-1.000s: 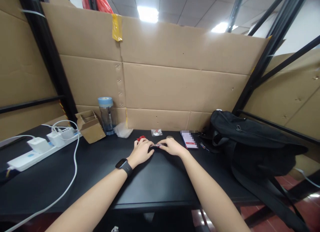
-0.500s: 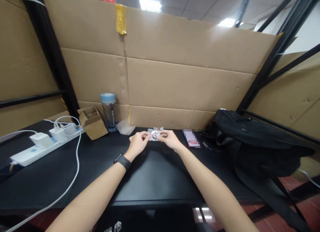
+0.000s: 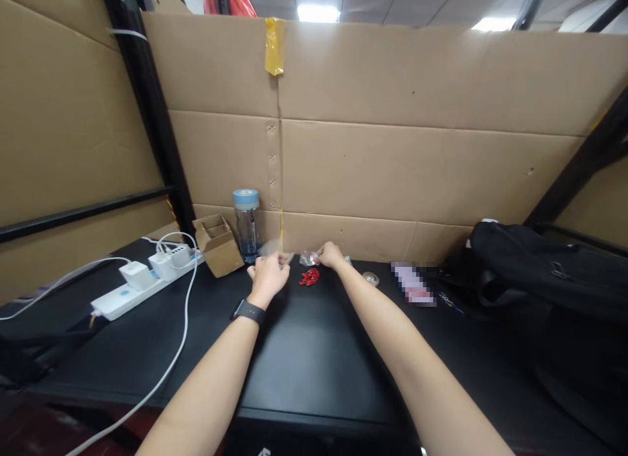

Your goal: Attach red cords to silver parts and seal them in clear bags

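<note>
My right hand (image 3: 331,254) is at the back of the black table, its fingers pinched at the edge of a small clear plastic bag (image 3: 309,258). Just in front of that bag lies a small heap of red pieces (image 3: 309,277), too small to name. My left hand (image 3: 271,274), with a dark watch on the wrist, is held over the table left of the heap. Its fingers are loosely bent and apart, in front of a frosted plastic bag (image 3: 275,246). To the right of my right forearm lies a round, clear-and-silver disc (image 3: 371,279).
Left of my hands stand a blue-lidded bottle (image 3: 246,224), an open cardboard box (image 3: 218,246) and a white power strip (image 3: 142,289) with a trailing cable. On the right are a blurred-out flat item (image 3: 413,284) and a black bag (image 3: 554,273). A cardboard wall (image 3: 392,175) closes the back.
Both hands have parted from the round disc, which now lies to the right. The red heap is in plain sight on the table. My view has turned left.
</note>
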Tool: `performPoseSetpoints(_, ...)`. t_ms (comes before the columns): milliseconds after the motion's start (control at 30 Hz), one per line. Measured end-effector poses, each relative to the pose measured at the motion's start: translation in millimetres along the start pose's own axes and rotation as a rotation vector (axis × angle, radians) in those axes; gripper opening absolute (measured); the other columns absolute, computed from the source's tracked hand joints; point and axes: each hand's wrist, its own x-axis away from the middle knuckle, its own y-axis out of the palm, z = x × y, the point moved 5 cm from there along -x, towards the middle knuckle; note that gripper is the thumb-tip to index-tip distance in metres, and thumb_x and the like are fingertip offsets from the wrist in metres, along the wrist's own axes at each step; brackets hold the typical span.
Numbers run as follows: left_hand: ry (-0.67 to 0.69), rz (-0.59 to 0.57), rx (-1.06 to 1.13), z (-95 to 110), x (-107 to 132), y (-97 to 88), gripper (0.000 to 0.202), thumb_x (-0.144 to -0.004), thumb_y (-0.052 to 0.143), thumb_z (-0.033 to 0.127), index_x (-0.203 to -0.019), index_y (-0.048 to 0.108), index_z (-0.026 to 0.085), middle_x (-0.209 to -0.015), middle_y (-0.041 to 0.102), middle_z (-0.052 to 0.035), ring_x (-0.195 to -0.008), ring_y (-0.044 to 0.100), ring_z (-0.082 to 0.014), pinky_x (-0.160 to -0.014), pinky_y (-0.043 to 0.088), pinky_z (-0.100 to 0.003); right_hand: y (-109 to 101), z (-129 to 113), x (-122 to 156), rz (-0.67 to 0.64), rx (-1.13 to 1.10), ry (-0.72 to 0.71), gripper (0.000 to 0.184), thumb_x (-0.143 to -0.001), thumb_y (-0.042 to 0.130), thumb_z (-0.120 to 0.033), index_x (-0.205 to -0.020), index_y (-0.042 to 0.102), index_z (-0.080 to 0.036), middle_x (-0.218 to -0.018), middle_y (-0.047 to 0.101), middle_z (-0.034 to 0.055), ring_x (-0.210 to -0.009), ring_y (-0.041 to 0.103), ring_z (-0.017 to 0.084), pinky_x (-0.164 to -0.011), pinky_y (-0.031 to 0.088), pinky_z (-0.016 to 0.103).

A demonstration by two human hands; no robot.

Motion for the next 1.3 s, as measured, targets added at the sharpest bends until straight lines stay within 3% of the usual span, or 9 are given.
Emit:
performPoseSetpoints(133, 0.037, -0.015, -0.031, 4, 0, 2.7, 0.024, -0.085, 0.057, 0.029, -0.105, 0.070, 0.029, -0.112, 0.073, -0.0046, -0.114, 0.055, -0.0313, -0.092, 0.037, -0.046, 2, -6, 5, 0.061, 0.128, 0.039, 0.030, -0.071, 0.084, -0.031, -0.094, 0.076, -0.015, -0.103, 0.075, 0.0195, -0.097, 0.071, 0.030, -0.080, 0.053, 0.034)
performPoseSetpoints(233, 0.056, -0.022, -0.047, 6, 3, 3.6, 0.022, -0.085, 0.056, 0.028, -0.101, 0.072, 0.029, -0.112, 0.073, -0.0052, -0.114, 0.053, -0.0319, -0.091, 0.037, -0.047, -8, -3, 10, 0.080, 0.189, 0.014, 0.029, -0.076, 0.080, -0.035, -0.100, 0.075, -0.019, -0.113, 0.073, 0.0173, -0.103, 0.070, 0.031, -0.084, 0.053, 0.036)
performPoseSetpoints(333, 0.124, -0.014, -0.080, 8, 6, 6.8, 0.021, -0.087, 0.054, 0.027, -0.098, 0.072, 0.028, -0.114, 0.072, -0.0059, -0.116, 0.051, -0.0316, -0.092, 0.037, -0.047, -27, 9, 14, 0.074, 0.231, -0.040, 0.021, -0.082, 0.073, -0.026, -0.103, 0.075, -0.024, -0.115, 0.072, 0.0128, -0.105, 0.070, 0.027, -0.086, 0.052, 0.034)
performPoseSetpoints(433, 0.277, -0.017, -0.128, 16, 11, 14.6, 0.028, -0.095, 0.046, 0.027, -0.105, 0.072, 0.028, -0.121, 0.070, -0.0065, -0.119, 0.048, -0.0303, -0.093, 0.037, -0.047, -45, 28, 19, 0.048, 0.273, -0.108, 0.032, -0.077, 0.075, -0.017, -0.108, 0.074, -0.025, -0.122, 0.070, 0.0107, -0.109, 0.067, 0.025, -0.090, 0.050, 0.031)
performPoseSetpoints(533, 0.374, -0.052, -0.162, 27, 13, 25.4, 0.036, -0.101, 0.035, 0.031, -0.112, 0.070, 0.027, -0.125, 0.068, -0.0077, -0.120, 0.048, -0.0297, -0.094, 0.037, -0.047, -52, 45, 28, -0.016, 0.292, -0.172, 0.036, -0.072, 0.077, -0.013, -0.106, 0.075, -0.026, -0.112, 0.074, 0.0062, -0.105, 0.068, 0.023, -0.088, 0.049, 0.027)
performPoseSetpoints(633, 0.414, -0.091, -0.179, 40, 12, 35.9, 0.042, -0.103, 0.030, 0.038, -0.117, 0.068, 0.027, -0.124, 0.068, -0.0084, -0.122, 0.047, -0.0306, -0.096, 0.037, -0.049, -48, 54, 36, -0.038, 0.292, -0.215, 0.034, -0.072, 0.077, -0.013, -0.104, 0.076, -0.027, -0.105, 0.075, 0.0034, -0.100, 0.069, 0.020, -0.087, 0.048, 0.024)
performPoseSetpoints(833, 0.439, -0.092, -0.191, 65, 1, 50.9, 0.049, -0.102, 0.028, 0.052, -0.126, 0.065, 0.033, -0.136, 0.062, -0.0073, -0.125, 0.044, -0.0344, -0.101, 0.032, -0.054, -34, 50, 40, 0.041, 0.268, -0.243, 0.029, -0.080, 0.074, -0.019, -0.109, 0.075, -0.025, -0.114, 0.070, 0.0079, -0.108, 0.065, 0.023, -0.091, 0.047, 0.027)
performPoseSetpoints(1067, 0.370, -0.165, -0.176, 58, -14, 61.0, 0.047, -0.099, 0.033, 0.053, -0.113, 0.073, 0.032, -0.134, 0.065, -0.0080, -0.126, 0.044, -0.0364, -0.105, 0.028, -0.059, -17, 36, 36, 0.046, 0.215, -0.280, 0.026, -0.085, 0.073, -0.026, -0.111, 0.073, -0.028, -0.117, 0.067, 0.0050, -0.111, 0.063, 0.021, -0.092, 0.045, 0.026)
performPoseSetpoints(1300, 0.387, -0.197, -0.154, 47, -15, 57.1, 0.045, -0.101, 0.032, 0.049, -0.104, 0.075, 0.034, -0.140, 0.061, -0.0035, -0.132, 0.041, -0.0337, -0.108, 0.024, -0.060, -14, 30, 36, 0.066, 0.215, -0.262, 0.029, -0.084, 0.074, -0.033, -0.112, 0.071, -0.027, -0.117, 0.068, 0.0052, -0.108, 0.064, 0.021, -0.087, 0.046, 0.027)
